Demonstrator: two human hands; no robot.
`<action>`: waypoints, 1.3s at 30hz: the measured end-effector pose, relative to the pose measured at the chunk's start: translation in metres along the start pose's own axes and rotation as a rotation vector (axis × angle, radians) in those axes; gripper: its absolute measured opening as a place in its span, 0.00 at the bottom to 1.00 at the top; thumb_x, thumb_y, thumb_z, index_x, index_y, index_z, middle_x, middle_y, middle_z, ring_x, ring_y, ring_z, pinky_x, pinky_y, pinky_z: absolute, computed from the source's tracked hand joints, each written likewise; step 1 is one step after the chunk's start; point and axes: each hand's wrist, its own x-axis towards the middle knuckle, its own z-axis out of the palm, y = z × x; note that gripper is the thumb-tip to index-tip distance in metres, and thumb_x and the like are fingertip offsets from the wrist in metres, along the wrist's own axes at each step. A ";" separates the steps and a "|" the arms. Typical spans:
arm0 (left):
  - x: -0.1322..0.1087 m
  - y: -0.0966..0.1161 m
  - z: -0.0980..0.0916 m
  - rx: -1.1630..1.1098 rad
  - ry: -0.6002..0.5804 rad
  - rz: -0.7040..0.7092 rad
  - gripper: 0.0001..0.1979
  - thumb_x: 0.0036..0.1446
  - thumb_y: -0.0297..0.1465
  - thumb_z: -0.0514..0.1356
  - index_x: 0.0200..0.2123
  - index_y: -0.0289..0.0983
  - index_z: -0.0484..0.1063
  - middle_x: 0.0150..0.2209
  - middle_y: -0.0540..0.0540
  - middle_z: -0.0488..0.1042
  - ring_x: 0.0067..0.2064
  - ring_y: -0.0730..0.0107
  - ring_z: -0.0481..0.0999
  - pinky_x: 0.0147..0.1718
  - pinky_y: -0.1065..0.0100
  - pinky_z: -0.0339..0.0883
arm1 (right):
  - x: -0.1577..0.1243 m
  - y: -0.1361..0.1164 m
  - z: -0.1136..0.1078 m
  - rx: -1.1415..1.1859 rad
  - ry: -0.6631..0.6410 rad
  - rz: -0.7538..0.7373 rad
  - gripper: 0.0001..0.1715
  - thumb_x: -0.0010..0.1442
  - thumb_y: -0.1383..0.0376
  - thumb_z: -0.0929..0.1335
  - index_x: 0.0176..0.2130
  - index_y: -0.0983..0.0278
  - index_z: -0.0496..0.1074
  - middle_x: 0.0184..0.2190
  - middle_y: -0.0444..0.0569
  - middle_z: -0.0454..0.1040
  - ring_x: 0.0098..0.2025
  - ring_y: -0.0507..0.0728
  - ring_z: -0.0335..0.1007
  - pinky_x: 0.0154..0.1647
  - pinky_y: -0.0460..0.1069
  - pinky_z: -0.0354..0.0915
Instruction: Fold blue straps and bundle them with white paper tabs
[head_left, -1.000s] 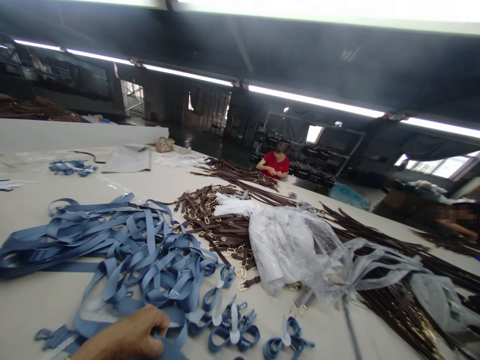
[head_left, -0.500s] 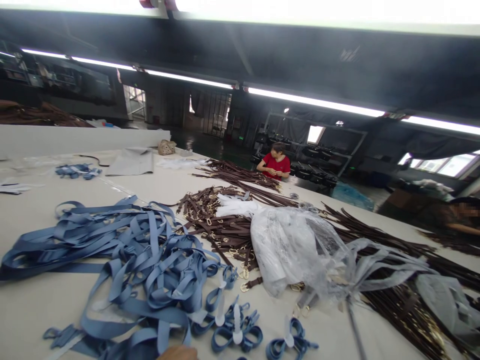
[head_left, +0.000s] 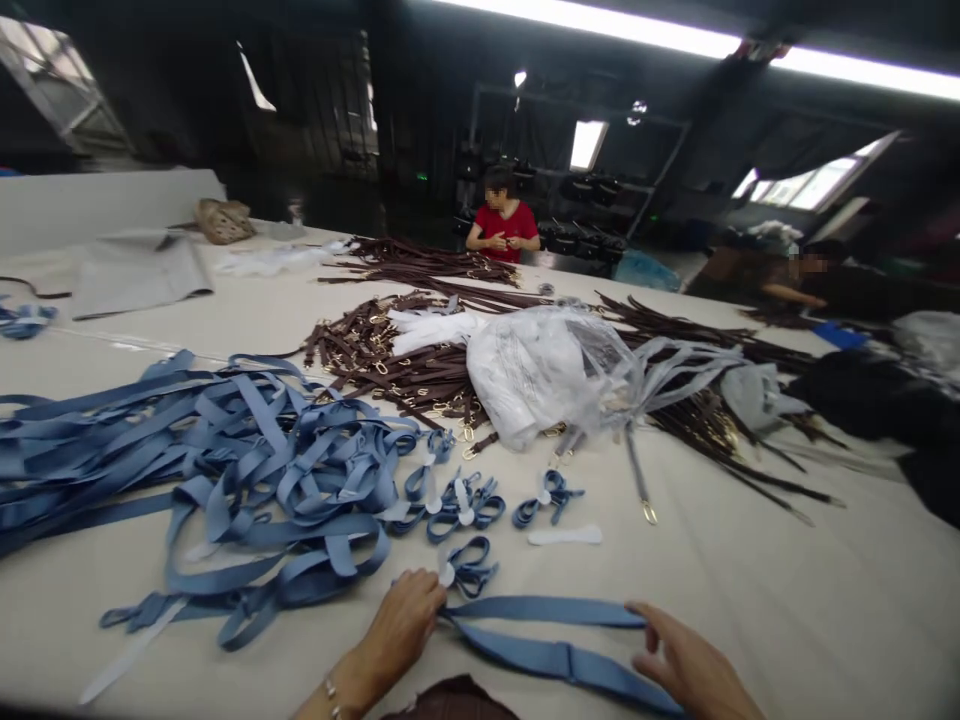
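A blue webbing strap [head_left: 551,655] stretches in a long loop between my two hands near the table's front edge. My left hand [head_left: 405,622] is closed round its gathered left end. At the other end my right hand [head_left: 694,665] holds the upper band at its fingertips, thumb a little apart; the lower band, with a slider on it, passes under this hand. Just beyond my left hand lies a coiled blue strap bundle [head_left: 472,567] with a white tie. More tied bundles [head_left: 466,508] lie behind it. A large tangle of blue straps [head_left: 300,470] spreads to the left.
A loose white tie [head_left: 564,536] lies ahead of my right hand, another [head_left: 131,655] at front left. Clear plastic bags [head_left: 525,370] rest against brown straps with gold buckles [head_left: 405,365]. Across the table [head_left: 765,590] sits a person in red [head_left: 506,225]; another is at far right.
The view has tilted down and turned right. Both hands now show, with a blue strap drawn out between them; before, only part of one hand showed at the bottom edge.
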 end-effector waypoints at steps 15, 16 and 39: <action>-0.025 -0.012 -0.005 0.007 0.047 0.037 0.19 0.50 0.16 0.49 0.38 0.41 0.72 0.38 0.46 0.74 0.41 0.64 0.71 0.40 0.65 0.63 | -0.004 -0.097 0.092 -0.268 0.060 -0.162 0.36 0.45 0.75 0.68 0.54 0.55 0.69 0.49 0.50 0.74 0.48 0.64 0.71 0.50 0.56 0.66; -0.028 -0.015 -0.003 -0.013 0.044 0.035 0.20 0.50 0.17 0.49 0.39 0.41 0.72 0.39 0.45 0.74 0.41 0.64 0.72 0.40 0.66 0.64 | -0.006 -0.093 0.092 -0.247 0.091 -0.165 0.32 0.45 0.75 0.68 0.50 0.57 0.70 0.50 0.50 0.74 0.49 0.64 0.69 0.51 0.57 0.65; -0.060 -0.074 0.030 -0.006 0.422 0.198 0.23 0.53 0.19 0.52 0.50 0.43 0.69 0.44 0.46 0.79 0.45 0.63 0.78 0.45 0.64 0.74 | 0.037 -0.001 0.039 -0.171 -0.198 -0.025 0.35 0.55 0.67 0.65 0.61 0.61 0.64 0.45 0.54 0.78 0.48 0.63 0.73 0.52 0.56 0.66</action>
